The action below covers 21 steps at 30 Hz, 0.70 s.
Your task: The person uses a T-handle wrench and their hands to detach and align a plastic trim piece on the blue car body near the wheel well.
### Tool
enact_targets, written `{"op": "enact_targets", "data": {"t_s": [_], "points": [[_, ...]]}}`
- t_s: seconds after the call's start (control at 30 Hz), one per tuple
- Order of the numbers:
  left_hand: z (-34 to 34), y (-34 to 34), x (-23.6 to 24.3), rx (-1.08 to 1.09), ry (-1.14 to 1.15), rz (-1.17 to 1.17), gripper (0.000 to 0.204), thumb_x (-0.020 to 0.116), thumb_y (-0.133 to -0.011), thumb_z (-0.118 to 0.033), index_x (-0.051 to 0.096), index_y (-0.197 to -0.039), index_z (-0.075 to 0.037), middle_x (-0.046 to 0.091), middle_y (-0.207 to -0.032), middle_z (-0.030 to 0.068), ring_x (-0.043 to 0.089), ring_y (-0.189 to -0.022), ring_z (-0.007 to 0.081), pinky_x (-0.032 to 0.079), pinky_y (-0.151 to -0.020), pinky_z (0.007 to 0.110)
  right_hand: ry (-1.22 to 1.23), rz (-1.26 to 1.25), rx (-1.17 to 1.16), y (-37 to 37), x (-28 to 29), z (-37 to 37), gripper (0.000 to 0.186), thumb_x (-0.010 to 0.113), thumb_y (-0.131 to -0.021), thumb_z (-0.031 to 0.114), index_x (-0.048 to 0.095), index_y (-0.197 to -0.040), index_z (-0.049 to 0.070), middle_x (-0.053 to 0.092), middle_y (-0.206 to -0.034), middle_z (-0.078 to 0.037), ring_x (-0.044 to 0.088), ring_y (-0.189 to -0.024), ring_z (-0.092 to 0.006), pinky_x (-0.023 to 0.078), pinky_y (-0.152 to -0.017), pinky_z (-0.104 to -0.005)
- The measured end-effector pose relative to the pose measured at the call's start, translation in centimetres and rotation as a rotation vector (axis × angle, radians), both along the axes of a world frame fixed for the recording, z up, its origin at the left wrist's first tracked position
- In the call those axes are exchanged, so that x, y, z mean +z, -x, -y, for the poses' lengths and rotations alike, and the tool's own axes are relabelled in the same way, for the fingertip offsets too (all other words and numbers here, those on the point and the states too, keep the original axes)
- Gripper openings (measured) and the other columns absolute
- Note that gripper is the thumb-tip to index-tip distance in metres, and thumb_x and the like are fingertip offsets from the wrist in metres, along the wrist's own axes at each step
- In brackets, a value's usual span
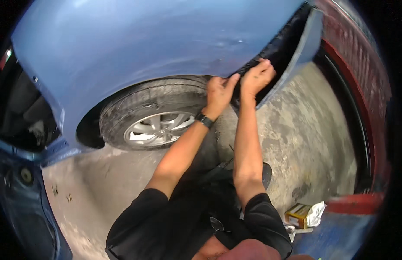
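A blue car fender arches over a tyre with a silver alloy wheel. At its right end a blue bumper cover stands away from the fender, leaving a dark gap. Along that fender edge runs a black strip. My left hand, a dark watch on its wrist, is closed at the lower fender corner beside the tyre, thumb up against the strip's lower end. Just right of it, my right hand is closed in the gap between strip and bumper cover. What the fingers of either hand hold is hidden.
A red vehicle stands close on the right. At lower right a yellow-brown box and crumpled silvery wrapping lie by a blue surface. An open blue car door is at the left. The concrete floor is stained.
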<state>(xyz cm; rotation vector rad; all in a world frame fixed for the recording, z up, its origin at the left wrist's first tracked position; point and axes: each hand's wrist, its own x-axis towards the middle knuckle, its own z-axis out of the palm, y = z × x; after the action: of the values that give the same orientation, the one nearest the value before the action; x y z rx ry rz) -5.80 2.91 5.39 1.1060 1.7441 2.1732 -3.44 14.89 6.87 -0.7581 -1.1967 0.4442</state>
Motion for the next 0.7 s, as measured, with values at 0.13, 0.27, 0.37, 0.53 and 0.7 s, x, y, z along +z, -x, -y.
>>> {"op": "enact_targets", "data": {"t_s": [0.13,0.27,0.37,0.53,0.7], "points": [[-0.6,-0.1,-1.7,-0.192,-0.194,0.101,0.030,0.067,-0.098,-0.012,0.060,-0.119,0.008,0.068,-0.118,0.0129,0.065,-0.107,0.0142,0.052,-0.094,0.028,0.135,-0.065,0.014,0.1,1.4,1.4,0.040,0.047,-0.104,0.027,0.059,-0.093,-0.010,0.059,-0.098,-0.029,0.053,-0.096,-0.0438,0.041,-0.090,-0.0504],[0.0,0.3,-2.0,-0.184,-0.147,0.041,0.029,0.065,-0.099,-0.013,0.061,-0.119,0.008,0.068,-0.118,0.0137,0.065,-0.105,0.0136,0.052,-0.091,0.028,0.219,-0.186,0.046,1.2,1.5,0.9,0.048,0.041,-0.106,0.033,0.056,-0.096,-0.012,0.056,-0.099,-0.032,0.050,-0.101,-0.0472,0.038,-0.094,-0.0527],[0.4,1.4,-2.0,-0.113,-0.051,-0.079,0.027,0.065,-0.099,-0.013,0.063,-0.116,0.008,0.069,-0.114,0.0122,0.065,-0.103,0.0131,0.053,-0.089,0.027,0.198,-0.181,0.045,2.0,1.7,1.5,0.051,0.034,-0.107,0.036,0.056,-0.102,-0.010,0.056,-0.104,-0.032,0.050,-0.104,-0.0471,0.036,-0.096,-0.0530],[-0.4,1.3,-2.4,-0.042,-0.144,-0.102,0.023,0.065,-0.099,-0.014,0.066,-0.110,0.007,0.071,-0.106,0.0103,0.065,-0.096,0.0116,0.053,-0.084,0.027,0.206,-0.167,0.088,2.1,1.8,1.7,0.056,0.027,-0.108,0.040,0.056,-0.106,-0.008,0.056,-0.110,-0.029,0.050,-0.107,-0.0429,0.037,-0.098,-0.0507],[-0.1,0.6,-2.4,0.169,0.008,-0.250,0.027,0.068,-0.097,-0.020,0.068,-0.088,0.005,0.066,-0.072,0.0038,0.054,-0.065,0.0075,0.045,-0.059,0.028,0.202,-0.185,0.114,1.7,1.7,2.0,0.061,0.024,-0.108,0.044,0.054,-0.111,-0.009,0.055,-0.113,-0.028,0.050,-0.108,-0.0405,0.038,-0.098,-0.0476]]}}
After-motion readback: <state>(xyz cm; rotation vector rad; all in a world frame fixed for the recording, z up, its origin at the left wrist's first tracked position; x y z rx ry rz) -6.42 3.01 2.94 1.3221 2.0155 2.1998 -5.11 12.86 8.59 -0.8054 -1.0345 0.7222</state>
